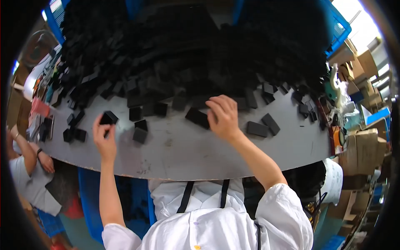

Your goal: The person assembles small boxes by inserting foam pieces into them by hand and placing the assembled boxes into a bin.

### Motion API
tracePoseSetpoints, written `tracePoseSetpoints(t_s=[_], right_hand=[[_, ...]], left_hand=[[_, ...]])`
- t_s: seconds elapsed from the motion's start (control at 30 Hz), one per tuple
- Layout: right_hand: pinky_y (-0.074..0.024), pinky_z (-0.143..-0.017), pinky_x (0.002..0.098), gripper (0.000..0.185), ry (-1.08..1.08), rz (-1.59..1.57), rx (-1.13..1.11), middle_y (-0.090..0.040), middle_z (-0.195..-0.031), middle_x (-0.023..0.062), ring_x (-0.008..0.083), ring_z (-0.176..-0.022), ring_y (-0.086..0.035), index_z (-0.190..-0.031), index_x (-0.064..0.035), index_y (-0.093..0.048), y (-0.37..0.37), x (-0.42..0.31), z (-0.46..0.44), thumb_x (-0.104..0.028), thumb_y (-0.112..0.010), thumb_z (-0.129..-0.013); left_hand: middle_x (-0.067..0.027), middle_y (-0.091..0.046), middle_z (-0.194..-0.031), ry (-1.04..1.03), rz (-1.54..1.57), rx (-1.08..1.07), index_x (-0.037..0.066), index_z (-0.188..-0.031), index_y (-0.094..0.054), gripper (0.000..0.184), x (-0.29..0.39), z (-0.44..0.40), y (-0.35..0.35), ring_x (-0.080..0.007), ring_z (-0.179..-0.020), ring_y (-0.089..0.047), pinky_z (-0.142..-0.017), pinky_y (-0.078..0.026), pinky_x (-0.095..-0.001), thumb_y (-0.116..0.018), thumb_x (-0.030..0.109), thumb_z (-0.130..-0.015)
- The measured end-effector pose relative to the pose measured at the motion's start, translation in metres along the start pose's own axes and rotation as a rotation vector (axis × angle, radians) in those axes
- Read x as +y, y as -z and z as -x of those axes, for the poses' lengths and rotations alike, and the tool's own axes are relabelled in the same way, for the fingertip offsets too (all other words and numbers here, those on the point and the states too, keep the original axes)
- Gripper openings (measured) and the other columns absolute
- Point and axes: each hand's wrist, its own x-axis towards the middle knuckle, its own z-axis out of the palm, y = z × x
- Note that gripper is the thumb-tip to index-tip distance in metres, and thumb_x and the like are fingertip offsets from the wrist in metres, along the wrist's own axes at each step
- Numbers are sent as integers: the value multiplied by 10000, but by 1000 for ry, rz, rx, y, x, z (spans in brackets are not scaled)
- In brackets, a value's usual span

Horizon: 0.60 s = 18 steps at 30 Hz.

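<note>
My left hand (pixel 105 137) pinches a small black block (pixel 109 118) between thumb and fingers, over the left part of the grey table (pixel 179 154). My right hand (pixel 223 116) is right of centre, its fingers curled beside a dark block (pixel 197 118); whether they grip anything under the palm is hidden. Two more dark blocks, one lying (pixel 257 129) and one slanted (pixel 271 124), are to the right of that hand. Between my hands lie several loose blocks, among them a greyish one (pixel 139 135).
A big heap of black blocks (pixel 166 54) covers the table's far side, with blue crates behind it. Another person's arms (pixel 31 154) are at the far left. A blue crate (pixel 89 200) stands below the table's front edge. Cardboard boxes (pixel 362 154) are stacked at right.
</note>
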Motion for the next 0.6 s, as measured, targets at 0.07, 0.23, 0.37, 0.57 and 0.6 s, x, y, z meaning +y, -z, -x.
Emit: tracePoseSetpoints(t_s=[0.07, 0.23, 0.37, 0.57, 0.6], right_hand=[[-434, -902, 440, 191, -181, 142, 58, -654, -1075, 126, 331, -1056, -596, -919, -50, -647, 29, 60, -2, -9, -636, -733], [-492, -845, 468, 456, -765, 504, -234, -650, -1049, 169, 384, -962, -633, -1020, -73, -610, 71, 206, 25, -437, -753, -786], [-496, -866, 463, 336, -650, 526, -370, -660, -1021, 165, 392, -978, -627, -1039, -87, -602, 70, 210, 38, -251, -755, -789], [-490, -978, 422, 393, -393, -215, -163, -637, -1253, 179, 352, -1160, -614, -1106, -57, -668, 67, 49, 20, -33, -787, -732], [-484, -995, 425, 410, -339, -405, -275, -629, -1282, 175, 341, -1184, -609, -1097, -53, -680, 61, 18, 27, -18, -804, -708]], left_hand=[[-197, -602, -1286, -166, 65, -221, 26, -846, -608, 217, 49, 28, -11, -369, -1135, -607, -934, -504, -428, -802, 88, -772], [-137, -633, -1177, -248, 276, -505, 24, -893, -628, 385, 121, 94, -59, -321, -1012, -651, -817, -560, -358, -878, 239, -694], [-113, -631, -1181, -158, 318, -623, 26, -932, -637, 383, 130, 107, -65, -306, -1029, -646, -812, -559, -365, -864, 231, -701], [-95, -656, -1185, -82, 360, -534, 50, -1270, -575, 690, 136, 107, -60, -321, -1141, -572, -984, -470, -416, -878, 133, -656], [-95, -656, -1185, -72, 358, -533, 50, -1270, -575, 690, 135, 107, -61, -321, -1141, -572, -984, -470, -416, -878, 133, -656]])
